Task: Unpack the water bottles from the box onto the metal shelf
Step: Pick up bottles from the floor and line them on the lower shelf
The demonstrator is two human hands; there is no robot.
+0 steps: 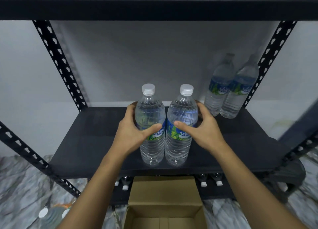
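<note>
Hands first: the left hand (132, 134) is wrapped round the left bottle (152, 151) and the right hand (204, 130) round the right bottle (179, 149), one bottle each, dead centre of the frame. On both hands the thumb lies across the front at the blue-green label, and the fingers (131, 106) curl round the outer side toward the back, so that's a proper grip and not just a touch. The two bottles are upright, clear, white-capped, and pressed right up against each other. Their bases are down at the black shelf (86, 134), close to its front edge. Honestly I can't tell if they're fully resting on it or a hair above. At the back right corner of that same shelf stand two more bottles (218, 91), same label, touching each other and a bit blurry, just beside the punched black upright (273, 56) on the right. A matching upright (58, 61) runs up the left side, and a dark crossbeam (154, 5) spans the top of the frame, with a pale wall behind. Below the shelf's front edge, bottom centre, sits the open cardboard box (165, 203), its far flap standing up against the rack. Either side of that flap a few white caps (203, 184) poke out from the level underneath. Lower left, on the marble-pattern floor (20, 185), there are two more white caps (43, 212), too smeared to say much else.
</note>
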